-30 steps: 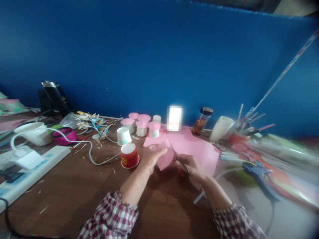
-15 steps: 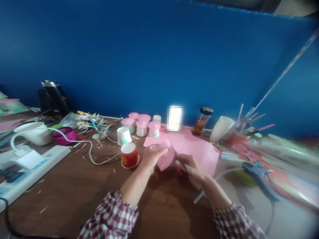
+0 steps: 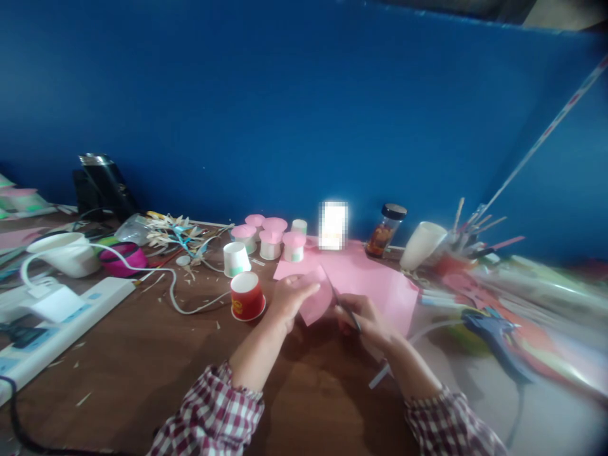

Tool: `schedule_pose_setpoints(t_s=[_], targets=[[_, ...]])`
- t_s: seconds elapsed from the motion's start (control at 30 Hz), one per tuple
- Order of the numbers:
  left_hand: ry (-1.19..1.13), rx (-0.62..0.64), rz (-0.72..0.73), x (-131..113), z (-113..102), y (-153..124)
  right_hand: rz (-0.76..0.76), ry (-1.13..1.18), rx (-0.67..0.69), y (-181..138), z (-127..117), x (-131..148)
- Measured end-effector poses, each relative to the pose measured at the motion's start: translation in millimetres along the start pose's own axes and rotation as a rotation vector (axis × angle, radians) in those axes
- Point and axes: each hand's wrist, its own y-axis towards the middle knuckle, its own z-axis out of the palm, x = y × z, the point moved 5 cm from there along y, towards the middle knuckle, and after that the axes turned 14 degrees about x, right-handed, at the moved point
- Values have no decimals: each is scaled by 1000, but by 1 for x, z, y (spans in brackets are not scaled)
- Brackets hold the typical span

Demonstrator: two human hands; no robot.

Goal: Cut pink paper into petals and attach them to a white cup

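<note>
Between thumb and fingers, my left hand pinches a small piece of pink paper. My right hand is closed around a pair of dark scissors; the blades point up and left at the right edge of that piece. Behind both hands a larger pink sheet lies flat on the table. Left of my left hand stands a red paper cup, and beyond it a white paper cup rests upside down. Several small cups topped with pink paper stand farther back.
On the left are a white power strip with a looping cable, a white mug and a black flask. A dark-lidded jar and a tilted white cup stand at the back right. A glue gun lies at right.
</note>
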Motion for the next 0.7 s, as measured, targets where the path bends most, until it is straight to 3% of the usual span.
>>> schedule_pose_setpoints(t_s=[0.7], targets=[[18, 27, -18, 8, -5, 8, -5, 46, -3, -1, 0, -4]])
